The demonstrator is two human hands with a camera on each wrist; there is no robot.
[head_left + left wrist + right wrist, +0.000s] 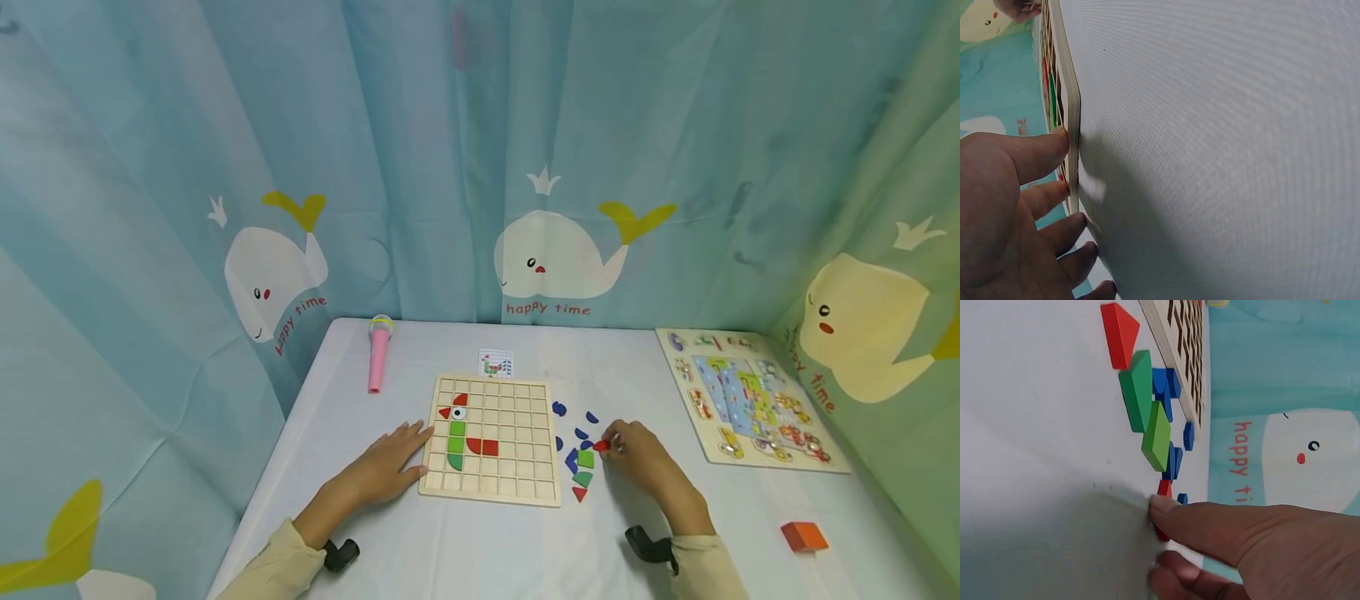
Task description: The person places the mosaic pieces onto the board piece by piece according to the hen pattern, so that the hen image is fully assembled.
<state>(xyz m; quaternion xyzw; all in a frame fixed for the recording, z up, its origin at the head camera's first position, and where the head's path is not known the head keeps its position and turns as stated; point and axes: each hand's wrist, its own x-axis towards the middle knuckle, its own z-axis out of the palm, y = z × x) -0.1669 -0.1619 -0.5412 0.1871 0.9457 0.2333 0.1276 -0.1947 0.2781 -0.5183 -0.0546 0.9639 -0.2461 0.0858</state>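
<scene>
- Grid board (517, 477) lies flat on the worktop (480, 546), nearly square, so no clear long axis; its sides run roughly near to far.
- Left hand (388, 463): fingers extended and spread, thumb apart from them, touching the board's left edge; it grasps nothing.
- Right hand (639, 457): thumb and fingers closed in a pinch on a small red piece (602, 446), right of the board and just beside the loose pieces.
- The red piece's long axis runs roughly left to right in the head view, its visible end tapering left toward the board; the fingers hide the rest.
- On the board, a red triangle (445, 412) points left beside a white eye piece (458, 412); two light green squares (456, 437) line up near to far below that.
- Among the loose pieces, a light green square (585, 458), a dark green piece (582, 479) and another red triangle (579, 494), pointing toward the person, form a rough line beside several blue pieces (581, 433).
- Beyond the board sits a picture card (496, 363); to the left, a pink microphone (378, 358) lies lengthwise near to far, head away from the person.
</scene>
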